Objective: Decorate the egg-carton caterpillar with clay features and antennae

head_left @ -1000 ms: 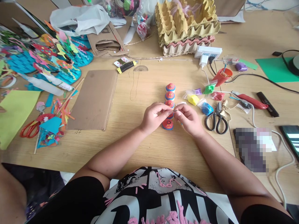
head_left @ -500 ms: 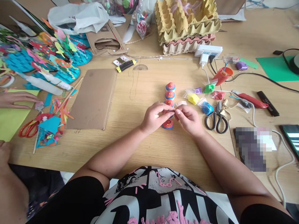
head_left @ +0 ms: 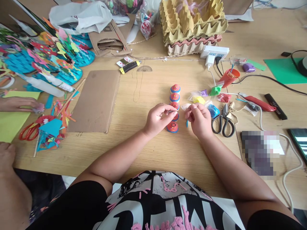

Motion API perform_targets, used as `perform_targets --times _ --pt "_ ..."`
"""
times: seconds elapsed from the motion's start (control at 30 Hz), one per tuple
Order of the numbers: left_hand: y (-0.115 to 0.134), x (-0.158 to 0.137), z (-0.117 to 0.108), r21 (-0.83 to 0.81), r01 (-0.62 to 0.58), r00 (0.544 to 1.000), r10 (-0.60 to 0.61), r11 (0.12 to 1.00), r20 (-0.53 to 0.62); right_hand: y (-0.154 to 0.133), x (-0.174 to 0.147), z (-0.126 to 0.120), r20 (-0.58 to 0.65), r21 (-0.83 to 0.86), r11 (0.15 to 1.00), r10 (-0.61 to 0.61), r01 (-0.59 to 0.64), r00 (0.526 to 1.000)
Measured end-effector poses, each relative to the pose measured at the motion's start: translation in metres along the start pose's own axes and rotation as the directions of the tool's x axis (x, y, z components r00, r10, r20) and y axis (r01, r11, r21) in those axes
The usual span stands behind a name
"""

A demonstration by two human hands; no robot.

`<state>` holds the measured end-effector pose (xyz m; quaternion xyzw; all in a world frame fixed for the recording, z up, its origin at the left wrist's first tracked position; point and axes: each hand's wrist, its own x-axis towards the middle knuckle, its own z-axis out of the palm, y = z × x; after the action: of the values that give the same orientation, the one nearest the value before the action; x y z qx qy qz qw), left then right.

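Observation:
A column of several small red clay figures with yellow faces on blue-and-white bases runs along the table in front of me. My left hand is over its left side, thumb and index finger pinched on something too small to make out. To the right of the column, my right hand has its fingertips pressed together; what they hold, if anything, is hidden. A slim blue piece shows just below its fingers, and I cannot tell whether it is held. Bags of yellow and blue clay are just beyond that hand.
Black-handled scissors lie right of my hand. An orange cup tilts near a white power strip. Egg trays are stacked behind. Cardboard lies left, and another person's hand touches pinkish material over yellow paper.
My hands, fingertips together before, have come apart; the right one has moved right. At the left, the other person's hand has shifted slightly, along with the pinkish material.

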<state>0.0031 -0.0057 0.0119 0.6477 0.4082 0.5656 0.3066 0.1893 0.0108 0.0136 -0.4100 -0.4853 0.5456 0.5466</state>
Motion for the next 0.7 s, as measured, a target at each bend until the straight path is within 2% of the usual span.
perform_targets --times 0.1,0.2,0.27,0.5,0.7 --pt "-0.001 0.0 0.0 -0.003 0.015 1.0 -0.015 1.0 -0.01 -0.002 0.007 -0.003 0.015 0.129 0.986 0.105 -0.106 0.994" --pt "-0.003 0.0 0.0 0.033 0.0 1.0 0.0 0.999 -0.001 -0.006 0.01 -0.006 0.086 0.171 0.964 0.192 -0.205 0.978" --pt "-0.005 0.0 -0.001 0.05 -0.029 1.0 0.028 0.998 0.012 -0.007 0.01 -0.006 0.123 0.169 0.959 0.209 -0.228 0.97" --pt "-0.007 0.001 -0.003 0.102 -0.128 0.989 0.12 0.986 0.084 -0.007 -0.001 0.004 0.301 0.041 0.978 0.184 -0.205 0.936" --pt "-0.01 0.001 -0.004 0.168 -0.21 0.977 0.199 0.963 0.079 -0.007 -0.002 0.007 0.251 0.049 0.991 0.111 -0.127 0.962"
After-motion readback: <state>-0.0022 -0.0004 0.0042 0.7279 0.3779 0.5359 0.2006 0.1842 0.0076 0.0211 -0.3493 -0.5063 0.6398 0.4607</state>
